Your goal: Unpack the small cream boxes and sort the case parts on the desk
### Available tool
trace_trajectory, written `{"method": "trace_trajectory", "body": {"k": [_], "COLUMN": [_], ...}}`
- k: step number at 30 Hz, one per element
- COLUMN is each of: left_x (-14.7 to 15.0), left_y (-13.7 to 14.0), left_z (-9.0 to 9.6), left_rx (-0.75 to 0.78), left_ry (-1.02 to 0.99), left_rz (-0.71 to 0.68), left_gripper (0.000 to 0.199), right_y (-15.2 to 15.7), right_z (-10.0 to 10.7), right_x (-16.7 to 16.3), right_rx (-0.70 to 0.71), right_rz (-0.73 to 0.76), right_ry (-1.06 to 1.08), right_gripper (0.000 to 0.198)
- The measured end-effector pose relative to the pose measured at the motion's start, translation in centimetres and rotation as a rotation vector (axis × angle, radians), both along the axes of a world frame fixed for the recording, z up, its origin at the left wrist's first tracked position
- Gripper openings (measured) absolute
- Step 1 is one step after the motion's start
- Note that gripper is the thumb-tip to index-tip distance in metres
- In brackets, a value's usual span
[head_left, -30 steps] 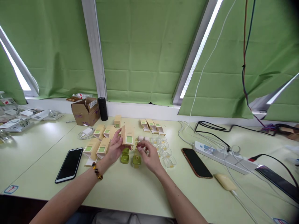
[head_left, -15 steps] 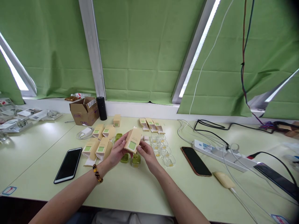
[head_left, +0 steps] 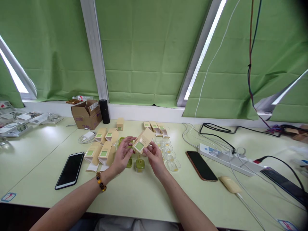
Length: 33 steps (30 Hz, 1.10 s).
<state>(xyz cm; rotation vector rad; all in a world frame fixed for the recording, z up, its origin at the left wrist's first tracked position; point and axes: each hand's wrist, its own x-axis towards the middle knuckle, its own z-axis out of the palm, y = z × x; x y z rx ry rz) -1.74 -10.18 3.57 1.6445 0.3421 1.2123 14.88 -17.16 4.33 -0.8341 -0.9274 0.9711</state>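
1. Toward the left edge of the tabletop (head_left: 36, 154) a black phone (head_left: 70, 170) lies flat. Beyond it, near the far edge, stand an open cardboard carton (head_left: 86, 114) and a black cylinder (head_left: 104, 111), with a white charger (head_left: 88, 136) in front of them.
2. Just right of the phone lie four tan boxes with green labels (head_left: 102, 147) in a loose group. They look closed, so I judge them finished, though their ends cannot be seen clearly.
3. The left hand (head_left: 123, 154) is held open, its fingers (head_left: 128, 139) spread and curved. Their tips reach toward the lower left end of the tan box (head_left: 143, 141) held up over the middle of the tabletop; whether they touch it I cannot tell.
4. That box is tilted, its green label facing the camera, its upper end pointing up and to the right.
5. The right hand (head_left: 154, 157) grips the box from below and the right, thumb on the labelled face, the other fingers behind it.
6. Under the hands, green cases (head_left: 139, 164) rest on the tabletop, not yet boxed.
7. Right of them, clear plastic trays (head_left: 170, 157) sit in a row, and three more small boxes (head_left: 156, 127) lie toward the far edge; this much appears left to do.
8. Farther right lie a second phone (head_left: 201, 166), a yellowish power bank (head_left: 231, 185) and a white power strip (head_left: 228, 158) with cables.
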Motion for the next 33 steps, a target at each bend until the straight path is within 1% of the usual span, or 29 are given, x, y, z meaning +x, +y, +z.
{"method": "trace_trajectory", "body": {"k": [3, 8, 18, 24, 29, 33], "left_x": [0.0, 0.2, 0.3, 0.3, 0.5, 0.6], "left_y": [0.1, 0.3, 0.3, 0.2, 0.5, 0.4], "left_z": [-0.5, -0.9, -0.9, -0.7, -0.9, -1.0], "left_rx": [0.012, 0.033, 0.037, 0.037, 0.069, 0.062], "left_ry": [0.033, 0.046, 0.038, 0.023, 0.004, 0.001], "left_rz": [0.004, 0.041, 0.025, -0.011, 0.0, 0.015], "left_gripper": [0.05, 0.052, 0.052, 0.05, 0.05, 0.048], "right_y": [0.3, 0.3, 0.4, 0.5, 0.6, 0.8], "right_z": [-0.4, -0.4, -0.4, -0.5, -0.9, -1.2], "right_x": [0.0, -0.2, -0.3, -0.5, -0.5, -0.6], "right_rx": [-0.001, 0.002, 0.02, 0.038, 0.05, 0.04], "right_rz": [-0.02, -0.025, -0.04, 0.031, 0.005, -0.005], "right_ry": [-0.015, -0.039, -0.076, -0.086, -0.081, -0.069], "right_gripper": [0.052, 0.053, 0.055, 0.058, 0.057, 0.059]}}
